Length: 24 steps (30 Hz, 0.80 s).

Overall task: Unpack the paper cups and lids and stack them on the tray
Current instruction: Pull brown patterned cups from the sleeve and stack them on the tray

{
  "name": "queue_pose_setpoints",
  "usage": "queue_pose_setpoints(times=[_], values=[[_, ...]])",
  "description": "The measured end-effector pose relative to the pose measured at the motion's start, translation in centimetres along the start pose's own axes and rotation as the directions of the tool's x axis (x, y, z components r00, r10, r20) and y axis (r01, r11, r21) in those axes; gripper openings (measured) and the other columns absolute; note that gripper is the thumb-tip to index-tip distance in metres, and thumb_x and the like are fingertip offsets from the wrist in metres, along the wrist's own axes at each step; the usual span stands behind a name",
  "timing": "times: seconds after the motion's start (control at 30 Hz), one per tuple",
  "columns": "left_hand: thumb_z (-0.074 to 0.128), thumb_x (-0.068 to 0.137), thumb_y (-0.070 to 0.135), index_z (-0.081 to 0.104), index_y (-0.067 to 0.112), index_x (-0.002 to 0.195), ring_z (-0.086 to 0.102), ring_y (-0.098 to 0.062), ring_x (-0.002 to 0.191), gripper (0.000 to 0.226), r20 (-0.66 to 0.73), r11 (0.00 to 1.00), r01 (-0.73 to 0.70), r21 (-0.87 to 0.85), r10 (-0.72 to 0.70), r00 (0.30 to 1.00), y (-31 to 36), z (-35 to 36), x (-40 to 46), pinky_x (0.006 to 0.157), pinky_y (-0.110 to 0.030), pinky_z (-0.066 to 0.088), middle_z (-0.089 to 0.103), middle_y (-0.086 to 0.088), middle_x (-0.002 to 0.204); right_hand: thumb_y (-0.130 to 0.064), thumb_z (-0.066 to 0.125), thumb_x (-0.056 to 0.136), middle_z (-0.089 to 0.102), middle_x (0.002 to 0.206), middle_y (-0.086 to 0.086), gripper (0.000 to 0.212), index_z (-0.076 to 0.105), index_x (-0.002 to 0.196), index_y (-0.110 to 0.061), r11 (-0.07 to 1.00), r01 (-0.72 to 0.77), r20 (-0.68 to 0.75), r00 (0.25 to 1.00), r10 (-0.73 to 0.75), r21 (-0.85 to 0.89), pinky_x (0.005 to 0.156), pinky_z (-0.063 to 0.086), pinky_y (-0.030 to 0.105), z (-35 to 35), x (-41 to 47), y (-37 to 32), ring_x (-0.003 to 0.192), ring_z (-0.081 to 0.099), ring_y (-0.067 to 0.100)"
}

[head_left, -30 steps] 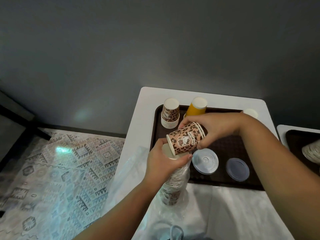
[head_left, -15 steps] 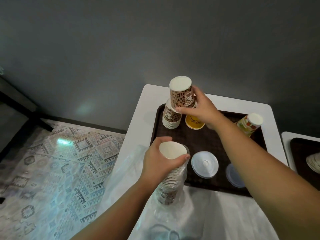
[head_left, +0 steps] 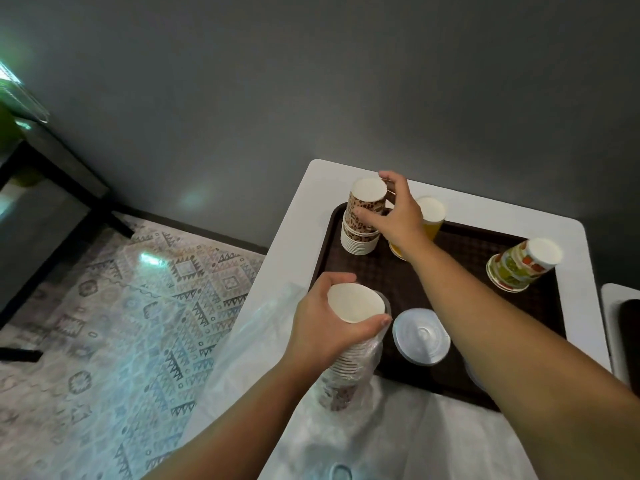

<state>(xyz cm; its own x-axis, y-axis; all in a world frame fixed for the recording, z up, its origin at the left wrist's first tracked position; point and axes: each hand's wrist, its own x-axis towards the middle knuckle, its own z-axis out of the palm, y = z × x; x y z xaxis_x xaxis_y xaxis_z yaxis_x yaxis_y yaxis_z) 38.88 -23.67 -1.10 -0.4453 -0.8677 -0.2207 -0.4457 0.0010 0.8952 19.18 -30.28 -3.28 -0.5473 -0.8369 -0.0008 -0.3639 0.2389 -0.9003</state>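
Note:
A dark brown tray (head_left: 460, 252) lies on the white table (head_left: 298, 237). At its far left corner stands an upside-down stack of leopard-print cups (head_left: 362, 230). My right hand (head_left: 394, 211) grips the top leopard-print cup (head_left: 367, 199), which sits on that stack. My left hand (head_left: 325, 323) holds a long stack of cups in a plastic sleeve (head_left: 349, 355) at the tray's near left edge. A stack of clear lids (head_left: 420, 336) lies on the tray beside it.
An orange cup stack (head_left: 431, 216) and a fruit-print cup stack (head_left: 519, 265) stand upside down on the tray. Crumpled clear plastic wrap (head_left: 263, 344) covers the table's near part. A second table with a dark tray (head_left: 628, 327) is at right. Patterned rug (head_left: 114, 323) lies left.
My right hand carried one leopard-print cup from the sleeved stack to the far left of the tray and lowered it onto the stack there. My left hand stayed on the sleeved stack.

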Motion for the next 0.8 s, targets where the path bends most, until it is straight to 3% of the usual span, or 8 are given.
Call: queue_pose_setpoints(times=[0.17, 0.23, 0.33, 0.43, 0.53, 0.63, 0.7, 0.8], values=[[0.088, 0.057, 0.036, 0.056, 0.03, 0.111, 0.049, 0.015, 0.102, 0.063, -0.002, 1.0, -0.019, -0.002, 0.019, 1.0, -0.1, 0.0, -0.1, 0.078, 0.004, 0.033, 0.057, 0.026, 0.108, -0.026, 0.074, 0.081, 0.047, 0.143, 0.004, 0.071, 0.039, 0.143, -0.021, 0.982, 0.047, 0.091, 0.995, -0.031, -0.185, 0.107, 0.039, 0.04, 0.4, 0.2, 0.8, 0.131, 0.042, 0.024], [0.089, 0.056, 0.037, 0.055, 0.03, 0.111, 0.048, 0.015, 0.103, 0.065, -0.004, 1.0, -0.03, -0.005, 0.03, 1.0, -0.1, 0.0, -0.1, 0.079, 0.003, 0.034, 0.057, 0.026, 0.109, -0.026, 0.075, 0.079, 0.046, 0.144, 0.006, 0.075, 0.037, 0.144, -0.02, 0.973, 0.04, 0.108, 0.994, -0.015, -0.227, 0.108, 0.037, 0.041, 0.3, 0.2, 0.7, 0.132, 0.041, 0.026], [0.09, 0.052, 0.039, 0.051, 0.03, 0.111, 0.049, 0.012, 0.103, 0.071, -0.014, 0.999, -0.037, -0.012, 0.037, 0.999, 0.1, 0.1, -0.3, 0.08, 0.0, 0.036, 0.056, 0.024, 0.108, -0.025, 0.075, 0.08, 0.027, 0.155, 0.005, 0.086, 0.024, 0.149, -0.019, 0.924, 0.076, 0.115, 0.993, -0.035, -0.374, 0.113, 0.026, 0.033, -0.2, -0.6, -0.3, 0.141, 0.028, 0.022], [0.091, 0.049, 0.038, 0.046, 0.031, 0.108, 0.05, 0.013, 0.099, 0.075, -0.022, 0.999, -0.051, -0.013, 0.051, 0.998, 0.0, 0.3, -0.5, 0.079, -0.002, 0.038, 0.054, 0.024, 0.103, -0.024, 0.073, 0.082, 0.035, 0.147, 0.003, 0.073, 0.034, 0.144, -0.02, 0.942, 0.227, 0.097, 0.973, -0.209, -0.248, 0.108, 0.034, 0.031, -1.3, -2.9, -2.6, 0.131, 0.04, 0.014], [0.092, 0.047, 0.037, 0.043, 0.03, 0.105, 0.049, 0.016, 0.096, 0.076, -0.021, 0.997, -0.073, -0.004, 0.073, 0.997, 0.0, 0.4, -0.7, 0.077, -0.002, 0.037, 0.051, 0.026, 0.102, -0.031, 0.072, 0.082, 0.05, 0.125, -0.003, 0.056, 0.048, 0.132, -0.023, 0.931, 0.312, 0.394, 0.893, -0.219, -0.19, 0.097, 0.047, 0.036, -2.7, -5.7, -5.1, 0.111, 0.054, 0.009], [0.092, 0.047, 0.035, 0.039, 0.029, 0.107, 0.052, 0.01, 0.095, 0.08, 0.0, 0.996, -0.088, -0.004, 0.088, 0.996, 0.0, 0.4, -1.0, 0.074, -0.001, 0.039, 0.051, 0.023, 0.102, -0.046, 0.071, 0.078, 0.047, 0.123, -0.008, 0.068, 0.042, 0.135, -0.025, 0.885, 0.322, 0.718, 0.695, 0.02, -0.336, 0.094, 0.048, 0.029, -4.1, -8.2, -6.4, 0.11, 0.053, 0.007], [0.093, 0.048, 0.03, 0.037, 0.029, 0.11, 0.051, 0.016, 0.094, 0.084, 0.016, 0.994, -0.106, -0.021, 0.106, 0.994, 0.1, 0.4, -1.4, 0.074, 0.0, 0.039, 0.05, 0.023, 0.103, -0.053, 0.072, 0.073, 0.049, 0.124, -0.007, 0.076, 0.041, 0.137, -0.025, 0.814, 0.413, 0.786, 0.613, 0.082, -0.407, 0.096, 0.045, 0.029, -4.4, -9.5, -6.5, 0.112, 0.05, 0.009], [0.094, 0.046, 0.024, 0.032, 0.027, 0.115, 0.049, 0.018, 0.097, 0.093, 0.019, 0.991, -0.126, -0.033, 0.127, 0.992, -0.1, 0.5, -1.9, 0.077, 0.0, 0.039, 0.047, 0.022, 0.105, -0.059, 0.072, 0.07, 0.052, 0.122, -0.001, 0.082, 0.041, 0.138, -0.025, 0.748, 0.483, 0.79, 0.606, 0.089, -0.455, 0.097, 0.042, 0.033, -4.3, -10.6, -6.2, 0.112, 0.049, 0.014]])
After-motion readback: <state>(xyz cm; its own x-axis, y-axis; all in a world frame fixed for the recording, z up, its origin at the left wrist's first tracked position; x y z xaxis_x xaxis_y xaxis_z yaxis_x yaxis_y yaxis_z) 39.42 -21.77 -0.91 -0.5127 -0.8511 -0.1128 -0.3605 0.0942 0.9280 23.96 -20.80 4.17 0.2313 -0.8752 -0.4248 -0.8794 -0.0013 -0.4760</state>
